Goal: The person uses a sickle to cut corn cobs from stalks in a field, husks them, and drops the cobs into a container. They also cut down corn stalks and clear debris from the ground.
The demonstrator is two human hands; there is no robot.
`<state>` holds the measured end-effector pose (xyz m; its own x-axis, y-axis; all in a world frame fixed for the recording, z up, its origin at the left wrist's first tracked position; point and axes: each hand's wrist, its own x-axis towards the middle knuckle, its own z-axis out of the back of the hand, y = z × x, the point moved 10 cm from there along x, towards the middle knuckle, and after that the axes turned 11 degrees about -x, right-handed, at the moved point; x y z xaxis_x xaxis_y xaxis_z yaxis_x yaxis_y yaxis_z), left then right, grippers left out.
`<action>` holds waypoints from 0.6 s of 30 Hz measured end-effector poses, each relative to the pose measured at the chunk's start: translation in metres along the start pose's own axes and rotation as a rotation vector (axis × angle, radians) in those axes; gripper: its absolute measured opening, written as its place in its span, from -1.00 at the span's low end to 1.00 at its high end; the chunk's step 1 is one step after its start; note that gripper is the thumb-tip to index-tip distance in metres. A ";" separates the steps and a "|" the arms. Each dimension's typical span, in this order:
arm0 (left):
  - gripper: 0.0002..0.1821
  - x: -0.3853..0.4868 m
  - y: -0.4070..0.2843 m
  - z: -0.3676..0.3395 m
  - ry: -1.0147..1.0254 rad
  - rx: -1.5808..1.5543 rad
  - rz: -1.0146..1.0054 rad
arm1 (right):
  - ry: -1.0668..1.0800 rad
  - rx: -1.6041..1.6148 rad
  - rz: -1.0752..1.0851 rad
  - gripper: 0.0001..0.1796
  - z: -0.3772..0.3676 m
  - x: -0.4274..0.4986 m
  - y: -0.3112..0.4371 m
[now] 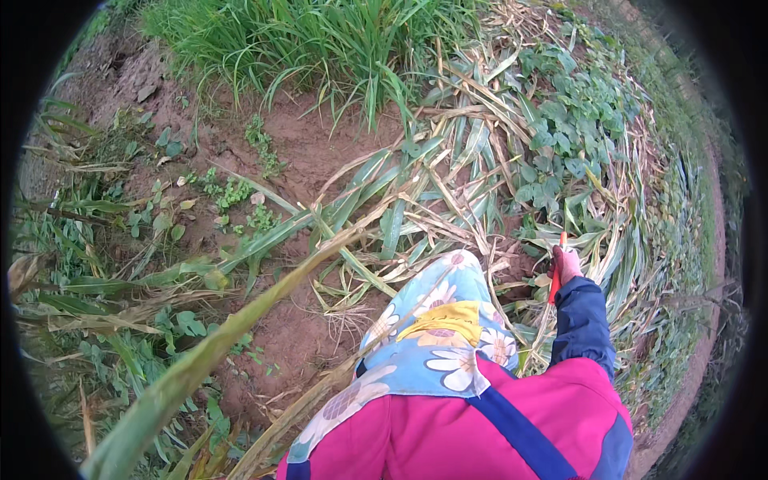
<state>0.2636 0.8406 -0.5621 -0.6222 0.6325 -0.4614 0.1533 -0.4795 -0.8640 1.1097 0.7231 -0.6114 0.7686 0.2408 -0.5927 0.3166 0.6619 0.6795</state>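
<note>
My right hand (567, 264) is closed around an orange-red tool handle (554, 288), out to the right of my body. The handle's tip shows above my fist and its longer part shows below; no blade can be made out. Cut maize stalks and leaves (600, 258) lie around this hand. My left hand is out of view. Across my left front runs a long maize stalk (240, 327), large and blurred close to the camera. A second, drier stalk (300, 405) passes beside my flowered apron (441, 360).
Tall green grass (324, 48) grows ahead. A heap of felled maize stalks (468, 162) lies front right, beside broad-leaved vines (564, 126). Bare reddish soil (306, 138) and low weeds (231, 195) show between. More maize plants (108, 300) crowd the left; a dirt path (714, 240) curves along the right.
</note>
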 end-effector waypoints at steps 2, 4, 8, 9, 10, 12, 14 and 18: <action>-0.69 -0.022 0.041 -0.079 0.079 0.086 0.124 | 0.123 -0.058 -0.121 -0.79 -0.036 0.085 0.009; -0.69 -0.049 0.082 -0.164 0.137 0.145 0.243 | 0.281 -0.048 -0.079 -0.79 -0.081 0.178 0.059; -0.69 -0.120 0.123 -0.310 0.195 0.267 0.430 | 0.461 -0.306 0.046 -0.77 -0.158 0.324 0.183; -0.69 -0.137 0.120 -0.342 0.232 0.325 0.444 | 0.533 -0.422 0.036 -0.77 -0.175 0.341 0.208; -0.69 -0.155 0.113 -0.372 0.277 0.384 0.450 | 0.613 -0.493 0.048 -0.78 -0.194 0.348 0.232; -0.69 -0.176 0.090 -0.419 0.348 0.480 0.423 | 0.729 -0.638 0.063 -0.80 -0.236 0.347 0.274; -0.69 -0.186 0.071 -0.450 0.342 0.506 0.404 | 0.857 -0.754 0.095 -0.82 -0.291 0.330 0.309; -0.75 -0.196 0.083 -0.471 0.059 -0.069 0.590 | 1.075 -1.005 0.303 -0.74 -0.410 0.269 0.368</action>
<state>0.7593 0.9637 -0.6380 -0.3731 0.3046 -0.8764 0.5108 -0.7211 -0.4681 1.2047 1.3222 -0.6985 -0.1713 0.5509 -0.8168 -0.6208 0.5834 0.5237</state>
